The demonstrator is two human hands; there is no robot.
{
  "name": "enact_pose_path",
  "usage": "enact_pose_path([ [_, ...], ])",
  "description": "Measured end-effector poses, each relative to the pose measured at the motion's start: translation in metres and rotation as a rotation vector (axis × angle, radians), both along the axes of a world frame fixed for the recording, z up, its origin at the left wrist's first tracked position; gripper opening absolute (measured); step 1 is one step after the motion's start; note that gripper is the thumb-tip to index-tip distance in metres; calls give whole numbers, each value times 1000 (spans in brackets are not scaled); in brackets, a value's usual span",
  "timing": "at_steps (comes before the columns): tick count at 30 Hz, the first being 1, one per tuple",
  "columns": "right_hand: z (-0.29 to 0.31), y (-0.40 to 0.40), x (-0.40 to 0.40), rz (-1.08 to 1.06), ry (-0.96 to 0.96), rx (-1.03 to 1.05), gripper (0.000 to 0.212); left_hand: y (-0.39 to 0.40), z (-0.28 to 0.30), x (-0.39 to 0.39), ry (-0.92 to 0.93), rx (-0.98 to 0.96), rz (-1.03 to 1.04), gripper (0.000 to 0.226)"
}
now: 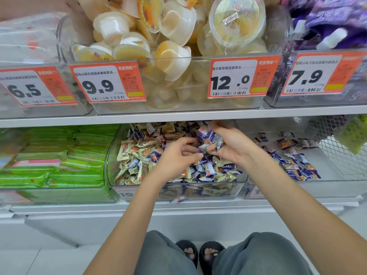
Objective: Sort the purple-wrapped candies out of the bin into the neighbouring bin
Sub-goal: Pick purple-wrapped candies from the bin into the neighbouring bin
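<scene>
**Two hands over a mixed candy bin, right hand full of purple wrappers**

I look down from a head camera at a white shop shelf. In the middle sits a clear plastic bin heaped with small cream-and-gold and purple-wrapped candies mixed together. My right hand hovers above the bin's right half, palm turned up and fingers curled around a bunched handful of purple-wrapped candies. My left hand reaches in from the left, fingers loosely extended, its fingertips at the lower edge of that handful; I cannot tell whether they pinch a piece. Both hands are close together, nearly touching.

Just right of this bin stands a neighbouring clear plastic bin with a thin scatter of purple-wrapped candies on its floor, well apart from both hands.

To the left, a bin holds green flat packets. On the shelf above, translucent jelly cups sit behind orange price labels.
</scene>
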State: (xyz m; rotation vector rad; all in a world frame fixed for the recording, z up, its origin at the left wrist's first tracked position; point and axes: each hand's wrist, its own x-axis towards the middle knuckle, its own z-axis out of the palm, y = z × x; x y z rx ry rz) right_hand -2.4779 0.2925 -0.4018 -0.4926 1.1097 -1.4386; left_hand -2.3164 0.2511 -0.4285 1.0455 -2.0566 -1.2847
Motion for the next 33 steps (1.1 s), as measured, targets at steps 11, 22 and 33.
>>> enact_pose_path([
  [11, -52, 67, -128, -196, 424, 177, 27, 20, -26, 7, -133, -301, 23, 23],
  [22, -48, 87, -119, -181, 899, 63, 27, 32, -26, 5, -199, -501, 27, 18],
  [33, -47, 155, -92, -300, 867, -134, 14, 103, 10, -54, -24, -442, -206, 21],
])
